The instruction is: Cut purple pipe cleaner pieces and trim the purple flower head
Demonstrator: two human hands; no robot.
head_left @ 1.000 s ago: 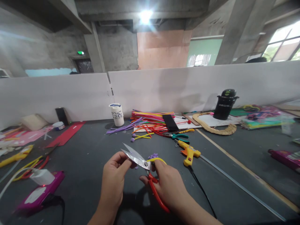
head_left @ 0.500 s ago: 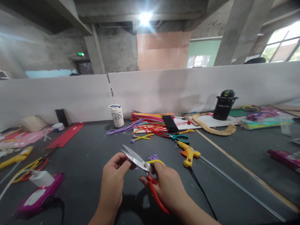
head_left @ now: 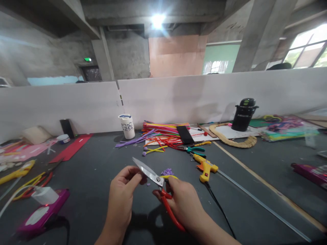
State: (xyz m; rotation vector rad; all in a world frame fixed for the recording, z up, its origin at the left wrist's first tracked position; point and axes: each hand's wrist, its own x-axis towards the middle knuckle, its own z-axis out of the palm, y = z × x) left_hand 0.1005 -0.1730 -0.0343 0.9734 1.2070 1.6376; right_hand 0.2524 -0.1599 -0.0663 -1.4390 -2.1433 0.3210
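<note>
My right hand (head_left: 182, 200) grips a pair of scissors (head_left: 150, 174) with red and yellow handles. Its blades are together and point up and to the left, over the table. Just beside the blades, my left hand (head_left: 125, 190) is closed in a pinch; whatever sits between its fingertips is too small or hidden to make out. Behind the scissors lies a small heap of purple cut pieces (head_left: 167, 172), with a loose purple bit (head_left: 148, 184) below the blades. Farther back are yellow stems with purple tips (head_left: 154, 149).
Bundled pipe cleaners (head_left: 163, 129), a phone (head_left: 185, 135) and a white cup (head_left: 126, 126) stand or lie along the back. Teal pliers (head_left: 196, 149) and a yellow glue gun (head_left: 205, 166) with its cord are at right. A purple power strip (head_left: 44, 211) lies left.
The scissor blades have closed together from a slightly parted position. My left hand has shifted a little to the left and stays pinched.
</note>
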